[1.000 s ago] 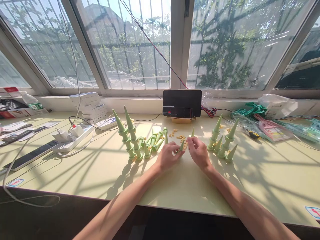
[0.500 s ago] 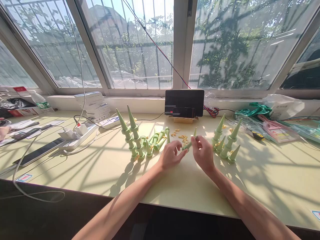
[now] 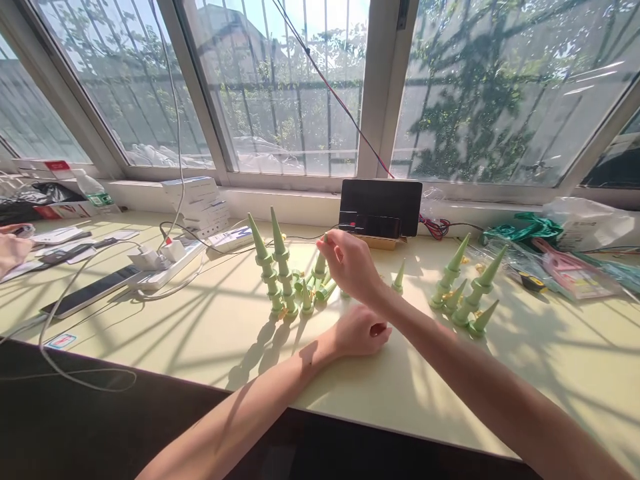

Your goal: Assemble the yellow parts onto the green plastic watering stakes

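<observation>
Pale green plastic cones stand on the yellow-green table [image 3: 200,333]. Two tall stacks of cones [image 3: 274,267] rise left of centre, with a small pile of loose cones [image 3: 313,290] beside them. My right hand [image 3: 350,267] reaches left across my other arm, its fingertips pinched on the tip of a green cone [image 3: 321,263] in that pile. My left hand [image 3: 363,333] rests on the table under my right forearm, fingers curled in; what it holds is hidden. A single cone [image 3: 399,277] and another cone group [image 3: 467,290] stand to the right.
A black screen on a stand [image 3: 381,207] sits by the window sill. Left are a power strip with cables [image 3: 160,263], a phone [image 3: 85,293], stacked white boxes [image 3: 197,203] and another person's hand [image 3: 13,250]. Plastic bags [image 3: 575,223] lie at the right.
My hands, which worked a cone together in the middle, have parted. The right hand moved left and up to the loose pile. The left hand dropped to the table and curled.
</observation>
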A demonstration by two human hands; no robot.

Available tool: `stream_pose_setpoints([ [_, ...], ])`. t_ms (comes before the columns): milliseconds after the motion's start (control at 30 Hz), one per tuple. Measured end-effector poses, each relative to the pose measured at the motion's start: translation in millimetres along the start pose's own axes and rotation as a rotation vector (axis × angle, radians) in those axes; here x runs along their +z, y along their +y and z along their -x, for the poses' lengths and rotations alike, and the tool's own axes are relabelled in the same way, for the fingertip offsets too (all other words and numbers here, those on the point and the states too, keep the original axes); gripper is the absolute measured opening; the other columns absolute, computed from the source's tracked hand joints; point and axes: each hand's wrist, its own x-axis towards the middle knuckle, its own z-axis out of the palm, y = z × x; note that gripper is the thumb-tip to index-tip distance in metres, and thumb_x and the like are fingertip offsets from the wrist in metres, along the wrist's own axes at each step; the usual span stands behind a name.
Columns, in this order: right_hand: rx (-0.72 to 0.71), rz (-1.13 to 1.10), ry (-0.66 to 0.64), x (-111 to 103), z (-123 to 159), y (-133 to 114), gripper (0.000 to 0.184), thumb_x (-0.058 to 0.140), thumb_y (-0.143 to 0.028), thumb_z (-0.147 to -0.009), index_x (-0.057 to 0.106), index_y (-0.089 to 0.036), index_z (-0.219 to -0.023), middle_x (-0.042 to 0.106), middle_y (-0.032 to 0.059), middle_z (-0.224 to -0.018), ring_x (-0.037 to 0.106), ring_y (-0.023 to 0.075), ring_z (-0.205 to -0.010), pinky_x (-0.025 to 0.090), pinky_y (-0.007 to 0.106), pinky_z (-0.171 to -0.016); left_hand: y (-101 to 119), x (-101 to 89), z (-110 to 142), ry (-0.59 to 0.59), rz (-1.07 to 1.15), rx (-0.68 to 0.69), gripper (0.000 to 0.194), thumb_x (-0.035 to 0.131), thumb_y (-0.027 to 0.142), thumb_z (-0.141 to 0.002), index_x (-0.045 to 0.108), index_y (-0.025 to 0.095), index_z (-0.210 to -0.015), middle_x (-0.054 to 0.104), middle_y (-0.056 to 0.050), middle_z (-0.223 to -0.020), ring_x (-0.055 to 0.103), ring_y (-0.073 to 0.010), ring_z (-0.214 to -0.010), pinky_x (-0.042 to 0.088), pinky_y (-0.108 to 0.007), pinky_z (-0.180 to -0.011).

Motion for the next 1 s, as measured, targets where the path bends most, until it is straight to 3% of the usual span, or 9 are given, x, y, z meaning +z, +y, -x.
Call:
stream_pose_setpoints([
  [233, -0.073, -0.027, -0.117, 20.1, -15.3, 2.8, 0.030, 0.046, -0.028, -0.101, 0.040, -0.021, -0.072, 0.048, -0.0015, -0.067, 0.039, 0.0120, -0.058, 0.028, 0.025, -0.059, 4.2, -0.8, -2.2, -0.024, -0.009, -0.002, 0.024, 0.051, 0.014, -0.074, 0.034, 0.019, -0.058, 0.041, 0.002, -0.058, 0.031, -0.0110, -0.057, 0.022, -0.029, -0.053],
  [567, -0.106, -0.041, -0.297, 42.9, -1.6, 17.8, 0.029, 0.047, -0.028, -0.101, 0.045, -0.020, -0.073, 0.048, -0.0021, -0.066, 0.040, 0.0118, -0.059, 0.028, 0.025, -0.060, 5.5, -3.7, -2.1, -0.004, 0.008, 0.019, 0.021, 0.051, 0.011, -0.071, 0.033, 0.019, -0.065, 0.037, 0.003, -0.061, 0.028, -0.0107, -0.058, 0.021, -0.030, -0.052],
  [1000, -0.117, -0.015, -0.303, 43.8, 3.7, 15.2, 0.029, 0.043, -0.028, -0.102, 0.044, -0.020, -0.075, 0.047, -0.0013, -0.068, 0.037, 0.0117, -0.059, 0.026, 0.025, -0.058, 0.3, 2.5, 1.7, 0.015, -0.027, 0.010, 0.017, 0.051, 0.014, -0.074, 0.036, 0.019, -0.069, 0.041, 0.002, -0.062, 0.036, -0.0127, -0.061, 0.023, -0.030, -0.053],
])
